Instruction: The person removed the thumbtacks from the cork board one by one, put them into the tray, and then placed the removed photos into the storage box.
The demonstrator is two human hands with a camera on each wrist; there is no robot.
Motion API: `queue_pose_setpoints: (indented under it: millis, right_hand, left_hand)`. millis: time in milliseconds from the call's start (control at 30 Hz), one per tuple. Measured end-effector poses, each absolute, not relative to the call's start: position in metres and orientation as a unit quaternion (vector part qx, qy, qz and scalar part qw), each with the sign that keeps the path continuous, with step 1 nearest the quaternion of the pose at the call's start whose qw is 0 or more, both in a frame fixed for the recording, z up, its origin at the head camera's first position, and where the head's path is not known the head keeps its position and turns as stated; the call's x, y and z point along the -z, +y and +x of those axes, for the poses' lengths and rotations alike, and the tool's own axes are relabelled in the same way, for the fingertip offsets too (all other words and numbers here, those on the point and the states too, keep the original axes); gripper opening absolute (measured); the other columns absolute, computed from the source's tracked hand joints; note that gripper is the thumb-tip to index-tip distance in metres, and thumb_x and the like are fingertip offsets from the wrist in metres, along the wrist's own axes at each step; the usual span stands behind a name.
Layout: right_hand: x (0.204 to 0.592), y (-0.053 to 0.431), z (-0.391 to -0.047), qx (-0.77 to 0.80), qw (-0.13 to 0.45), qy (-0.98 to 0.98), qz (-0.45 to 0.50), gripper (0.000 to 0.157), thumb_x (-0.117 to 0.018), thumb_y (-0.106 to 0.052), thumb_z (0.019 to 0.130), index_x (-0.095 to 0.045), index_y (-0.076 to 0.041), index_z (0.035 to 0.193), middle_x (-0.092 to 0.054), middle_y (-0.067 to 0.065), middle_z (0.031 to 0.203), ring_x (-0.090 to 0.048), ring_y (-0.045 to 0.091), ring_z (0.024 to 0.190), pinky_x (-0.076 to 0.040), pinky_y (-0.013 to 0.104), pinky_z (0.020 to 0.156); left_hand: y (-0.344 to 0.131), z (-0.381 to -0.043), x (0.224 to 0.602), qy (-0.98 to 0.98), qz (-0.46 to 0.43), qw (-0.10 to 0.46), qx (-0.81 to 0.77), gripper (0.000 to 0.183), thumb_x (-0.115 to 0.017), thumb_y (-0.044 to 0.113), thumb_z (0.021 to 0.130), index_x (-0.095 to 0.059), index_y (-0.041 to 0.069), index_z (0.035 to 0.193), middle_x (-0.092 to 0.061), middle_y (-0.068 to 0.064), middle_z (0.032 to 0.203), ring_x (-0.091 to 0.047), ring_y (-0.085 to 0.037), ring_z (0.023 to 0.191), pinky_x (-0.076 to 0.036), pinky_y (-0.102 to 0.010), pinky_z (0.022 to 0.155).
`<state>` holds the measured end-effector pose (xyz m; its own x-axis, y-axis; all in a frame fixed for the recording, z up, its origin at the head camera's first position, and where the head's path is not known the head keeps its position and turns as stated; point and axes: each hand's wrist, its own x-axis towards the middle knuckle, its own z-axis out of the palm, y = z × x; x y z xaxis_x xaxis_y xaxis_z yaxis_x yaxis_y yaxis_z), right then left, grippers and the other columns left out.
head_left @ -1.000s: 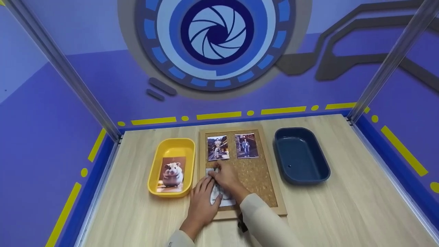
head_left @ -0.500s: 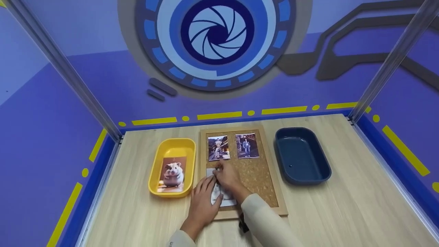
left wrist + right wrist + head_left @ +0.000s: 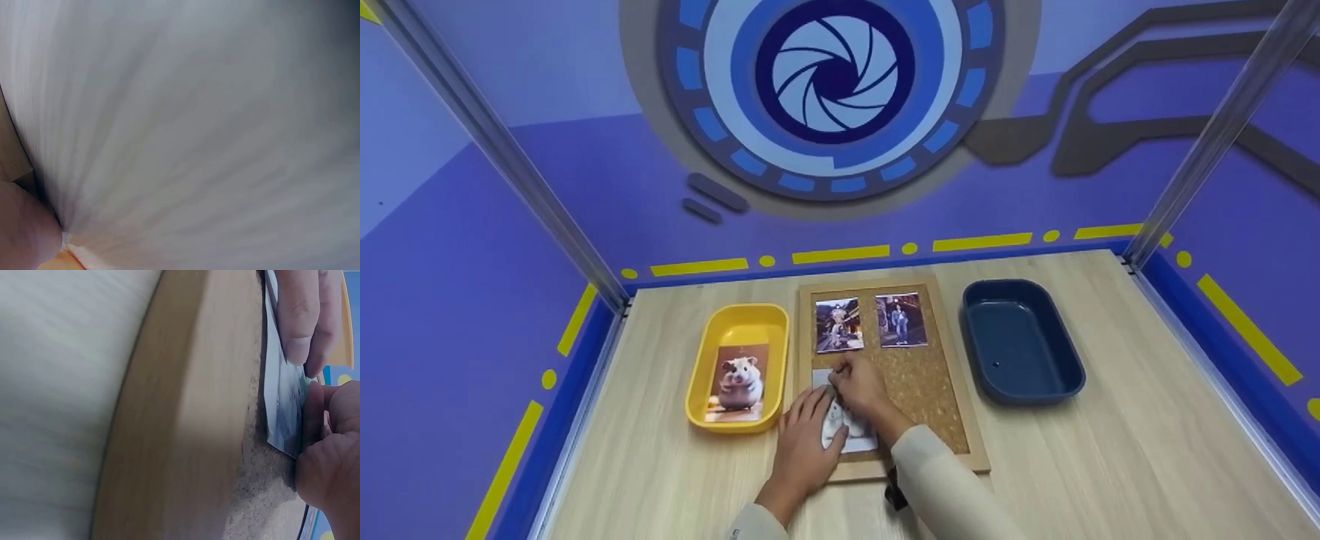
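Hands, two, bare. Left hand (image 3: 805, 442): palm down, fingers extended and close together, resting across the left side of a grayscale photo print (image 3: 855, 440). Right hand (image 3: 861, 386): fingers drawn in, thumb and fingertips meeting at the print's upper part; whether anything is pinched between them cannot be told. Print: lower left of a wood-framed corkboard (image 3: 919, 390), below and apart from a color street photo (image 3: 838, 325); largely covered by the hands. Upper right of board: second color photo, standing figure (image 3: 901, 320). Left of board: yellow tray (image 3: 744, 326), holding a color hamster print (image 3: 738, 386). Right of board: navy tray (image 3: 1020, 345), one dark speck on its floor, too small to identify. Hazards, as judged: skewing of the grayscale sheet should the left hand slide, since its spread appears to steady the paper; creasing should the hands press unevenly, the near edge seeming slightly raised from the cork in the right wrist view; disturbance of the street photo, whose lower edge lies just beside the right fingers, by a careless reach; nudging of the yellow tray by an outward swing of the left hand.
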<state>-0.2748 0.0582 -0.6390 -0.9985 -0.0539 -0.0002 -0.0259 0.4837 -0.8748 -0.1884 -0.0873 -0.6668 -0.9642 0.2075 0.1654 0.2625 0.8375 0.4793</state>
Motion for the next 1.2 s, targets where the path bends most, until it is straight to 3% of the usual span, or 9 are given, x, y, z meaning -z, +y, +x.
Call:
queue_pose_setpoints:
  millis: [433,767,1200]
  right_hand:
    - [0.642,0.062,-0.273,0.565,0.003,0.824,-0.03,0.003,-0.074,0.001,0.09,-0.071,0.003,0.089,-0.061,0.001,0.075,-0.054,0.01,0.066,-0.045,0.022,0.059]
    - [0.636,0.073,-0.269,0.622,0.006,0.783,-0.014,0.001,-0.073,0.003,0.092,-0.073,0.002,0.094,-0.069,0.009,0.081,-0.057,0.01,0.067,-0.049,0.02,0.059]
    - [0.593,0.118,-0.244,0.644,-0.034,0.764,-0.027,0.004,-0.076,0.005,0.089,-0.073,0.004,0.09,-0.063,0.005,0.077,-0.052,0.009,0.069,-0.043,0.019,0.06]
  left_hand:
    - [-0.086,-0.189,0.668,-0.96,-0.118,0.04,0.251,0.064,-0.063,0.048,0.102,-0.054,0.015,0.156,-0.049,-0.002,0.166,-0.037,-0.03,0.159,-0.038,-0.06,0.121]
    - [-0.086,-0.19,0.667,-0.959,-0.125,0.04,0.252,0.064,-0.061,0.048,0.103,-0.054,0.014,0.156,-0.048,-0.004,0.167,-0.037,-0.031,0.159,-0.038,-0.06,0.121]
    - [-0.087,-0.186,0.669,-0.955,-0.133,0.066,0.257,0.062,-0.064,0.045,0.103,-0.053,0.017,0.157,-0.05,-0.003,0.164,-0.039,-0.032,0.158,-0.039,-0.062,0.12]
